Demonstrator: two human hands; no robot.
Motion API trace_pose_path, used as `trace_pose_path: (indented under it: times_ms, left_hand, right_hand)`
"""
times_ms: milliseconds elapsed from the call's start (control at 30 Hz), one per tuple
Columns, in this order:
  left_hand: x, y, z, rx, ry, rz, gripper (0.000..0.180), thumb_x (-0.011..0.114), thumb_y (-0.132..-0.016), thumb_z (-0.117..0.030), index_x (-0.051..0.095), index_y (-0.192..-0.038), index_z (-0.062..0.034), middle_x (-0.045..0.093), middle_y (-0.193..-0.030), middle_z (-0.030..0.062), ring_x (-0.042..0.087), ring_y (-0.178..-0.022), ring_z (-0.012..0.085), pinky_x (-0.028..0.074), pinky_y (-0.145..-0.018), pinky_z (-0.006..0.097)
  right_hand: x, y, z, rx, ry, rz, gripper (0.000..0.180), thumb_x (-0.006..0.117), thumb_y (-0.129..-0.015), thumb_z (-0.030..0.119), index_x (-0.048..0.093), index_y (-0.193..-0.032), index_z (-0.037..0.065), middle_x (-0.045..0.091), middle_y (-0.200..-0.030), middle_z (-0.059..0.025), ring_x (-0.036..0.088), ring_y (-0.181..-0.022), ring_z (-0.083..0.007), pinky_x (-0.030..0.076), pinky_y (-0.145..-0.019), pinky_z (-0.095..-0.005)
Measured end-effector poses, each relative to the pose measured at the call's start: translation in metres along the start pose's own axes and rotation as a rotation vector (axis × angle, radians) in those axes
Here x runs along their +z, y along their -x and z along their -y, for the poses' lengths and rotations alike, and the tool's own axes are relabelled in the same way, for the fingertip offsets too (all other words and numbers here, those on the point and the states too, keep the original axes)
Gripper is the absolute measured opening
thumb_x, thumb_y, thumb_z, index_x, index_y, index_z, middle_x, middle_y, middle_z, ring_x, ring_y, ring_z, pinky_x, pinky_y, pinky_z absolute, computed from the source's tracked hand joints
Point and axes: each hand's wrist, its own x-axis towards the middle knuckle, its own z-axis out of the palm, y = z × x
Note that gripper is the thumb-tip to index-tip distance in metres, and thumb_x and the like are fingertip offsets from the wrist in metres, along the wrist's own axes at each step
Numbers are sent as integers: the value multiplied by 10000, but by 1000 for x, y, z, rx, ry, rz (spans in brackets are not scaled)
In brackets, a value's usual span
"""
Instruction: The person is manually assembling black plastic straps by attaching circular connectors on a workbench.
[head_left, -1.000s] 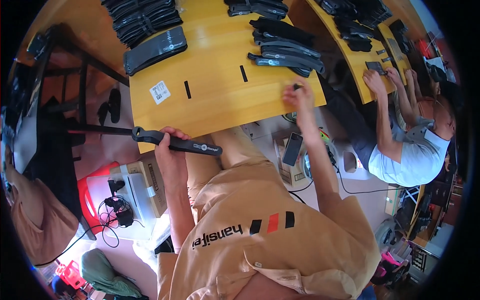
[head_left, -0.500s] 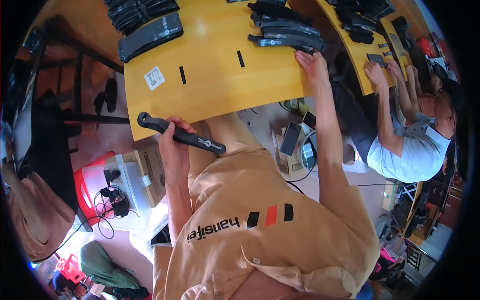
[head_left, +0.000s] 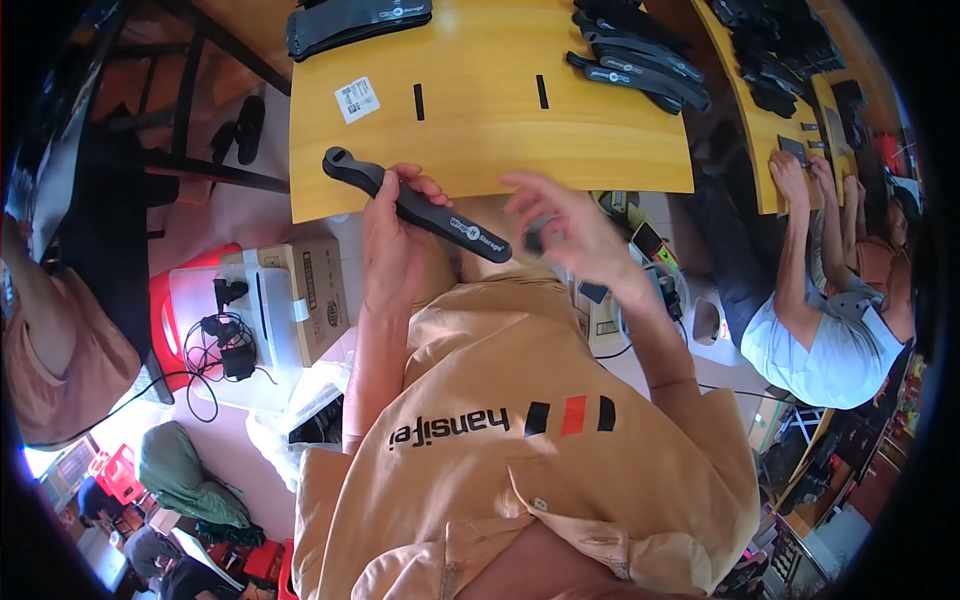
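My left hand [head_left: 400, 225] is closed around a stack of flat black straps [head_left: 440, 213] with rounded ends and a hole at the far left end. The straps lie slanted over my lap, just off the table's near edge. My right hand [head_left: 580, 235] is beside their lower right end, fingers curled and smeared by motion. A small dark patch shows at its fingertips; whether it is held cannot be made out. At the table's right lies a fanned pile of similar black straps [head_left: 640, 72]. Another stack of black straps [head_left: 360, 25] lies at the far left.
The yellow wooden table [head_left: 480, 150] bears a white label [head_left: 357, 100] and two short black strips, one left [head_left: 419, 102] and one right [head_left: 543, 92]. Left below stand a cardboard box [head_left: 325, 290] and black cables [head_left: 235, 355]. A co-worker's hands [head_left: 790, 178] work at the right table.
My right hand has left the edge of the right strap pile and come in beside the held straps. The view has shifted, and my left hand still grips the straps.
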Motion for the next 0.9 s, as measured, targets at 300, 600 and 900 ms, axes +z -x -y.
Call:
trace_pose_path:
  times_ms: [300, 600, 900]
  left_hand:
    - [20, 14, 8, -13, -177, 61, 308, 413, -957, -269, 487, -1102, -8, 556, -916, 45, 534, -874, 122, 450, -806, 288]
    - [10, 19, 5, -94, -126, 125, 309, 432, -951, -263, 515, -1079, 6, 610, -913, 88, 602, -802, 128, 508, -723, 285]
    - [21, 20, 6, -35, -248, 153, 334, 606, -839, -83, 493, -1128, 38, 608, -943, 96, 593, -857, 137, 495, -768, 269]
  right_hand:
    - [41, -16, -4, 46, -293, -52, 338, 545, -879, 73, 478, -1201, -4, 562, -834, -41, 554, -639, -77, 471, -535, -185]
    - [16, -6, 6, -276, 220, -270, 276, 518, -700, -154, 640, -906, -17, 606, -797, -93, 601, -703, -148, 479, -623, -244]
    - [19, 4, 11, -297, 186, -216, 287, 510, -666, -145, 642, -897, -40, 611, -865, -114, 630, -751, -160, 514, -649, -231]
